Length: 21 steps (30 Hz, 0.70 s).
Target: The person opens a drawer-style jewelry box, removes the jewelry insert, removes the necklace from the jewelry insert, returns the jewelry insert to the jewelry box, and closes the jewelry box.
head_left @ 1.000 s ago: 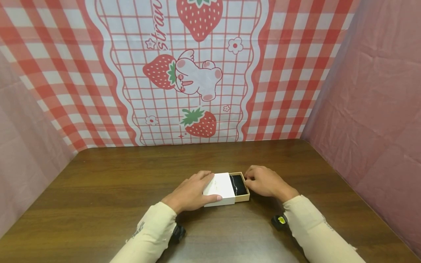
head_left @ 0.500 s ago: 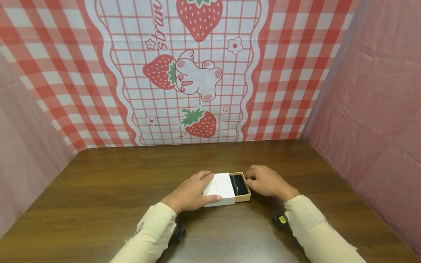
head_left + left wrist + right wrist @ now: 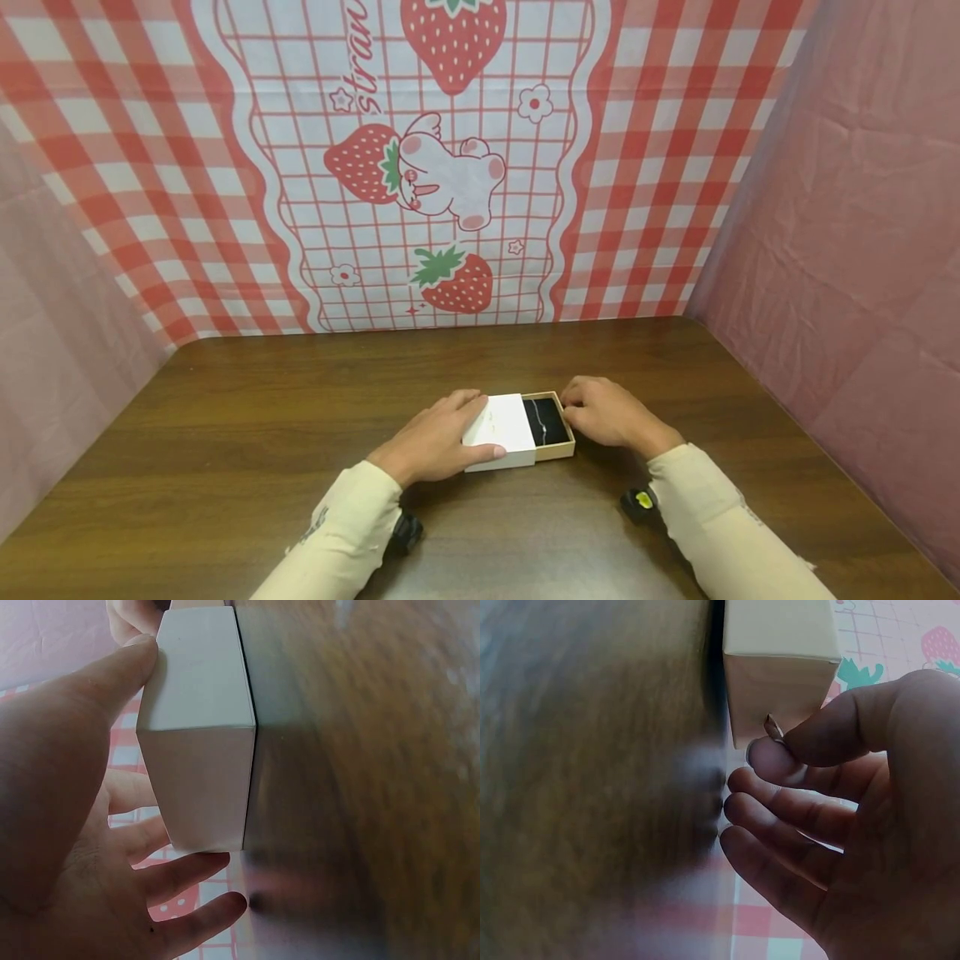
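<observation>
A white jewelry box sleeve (image 3: 512, 427) lies flat on the table. My left hand (image 3: 435, 440) holds it from the left, thumb at the near top edge and fingers spread over toward the far side. Out of its right end sticks a cream drawer (image 3: 555, 452), lined with a black pad (image 3: 553, 415). A thin silver bracelet (image 3: 543, 429) lies across the pad. My right hand (image 3: 606, 412) is at the drawer's right end. In the right wrist view, its thumb and index finger pinch a small ribbon pull tab (image 3: 773, 727) on the drawer's end wall; the other fingers curl loosely below.
The brown wooden table (image 3: 300, 400) stretches around the box. A red checked cloth (image 3: 637, 167) with strawberry prints hangs behind the table's back edge. Pink cloth (image 3: 840, 250) hangs at both sides. A black wrist camera (image 3: 637, 505) sits under the right sleeve.
The drawer has slid slightly farther right out of the sleeve, showing more of the pad and bracelet. My right hand has moved slightly right with it; my left hand stays put.
</observation>
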Motion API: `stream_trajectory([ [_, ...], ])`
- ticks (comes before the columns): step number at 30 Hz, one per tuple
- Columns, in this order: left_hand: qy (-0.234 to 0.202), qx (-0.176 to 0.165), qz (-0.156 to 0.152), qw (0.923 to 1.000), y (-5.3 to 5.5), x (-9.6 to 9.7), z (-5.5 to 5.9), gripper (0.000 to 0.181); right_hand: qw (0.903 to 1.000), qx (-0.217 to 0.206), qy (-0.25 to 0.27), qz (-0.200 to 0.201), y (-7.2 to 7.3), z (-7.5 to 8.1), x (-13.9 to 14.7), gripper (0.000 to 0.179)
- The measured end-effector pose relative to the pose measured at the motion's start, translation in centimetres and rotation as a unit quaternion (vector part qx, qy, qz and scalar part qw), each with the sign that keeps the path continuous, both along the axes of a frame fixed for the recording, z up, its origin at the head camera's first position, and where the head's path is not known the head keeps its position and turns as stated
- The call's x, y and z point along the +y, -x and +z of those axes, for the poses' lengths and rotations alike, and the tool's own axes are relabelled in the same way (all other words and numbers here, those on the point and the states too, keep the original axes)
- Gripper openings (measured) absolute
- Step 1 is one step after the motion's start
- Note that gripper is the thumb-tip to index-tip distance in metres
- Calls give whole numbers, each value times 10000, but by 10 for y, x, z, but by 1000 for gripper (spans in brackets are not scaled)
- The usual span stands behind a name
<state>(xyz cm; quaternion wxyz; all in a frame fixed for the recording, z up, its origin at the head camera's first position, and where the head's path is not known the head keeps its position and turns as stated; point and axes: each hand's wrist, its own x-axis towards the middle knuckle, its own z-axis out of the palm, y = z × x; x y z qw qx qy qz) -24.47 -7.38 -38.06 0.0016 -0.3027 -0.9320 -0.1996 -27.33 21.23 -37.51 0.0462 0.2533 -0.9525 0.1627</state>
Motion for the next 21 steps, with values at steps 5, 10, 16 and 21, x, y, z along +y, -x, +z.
stream_trajectory([
  [5,2,-11,-20,10000,0,-1,1,86,10000,1,21,-41,1,-1,0,20],
  [10,25,-24,-39,10000,0,-1,2,86,9999,-19,47,-102,0,0,0,22],
  [16,66,-44,-42,10000,1,0,1,85,9999,-36,70,-86,0,0,0,22],
  [21,66,-91,7,9999,1,0,1,86,9999,-22,112,-24,1,0,0,21],
])
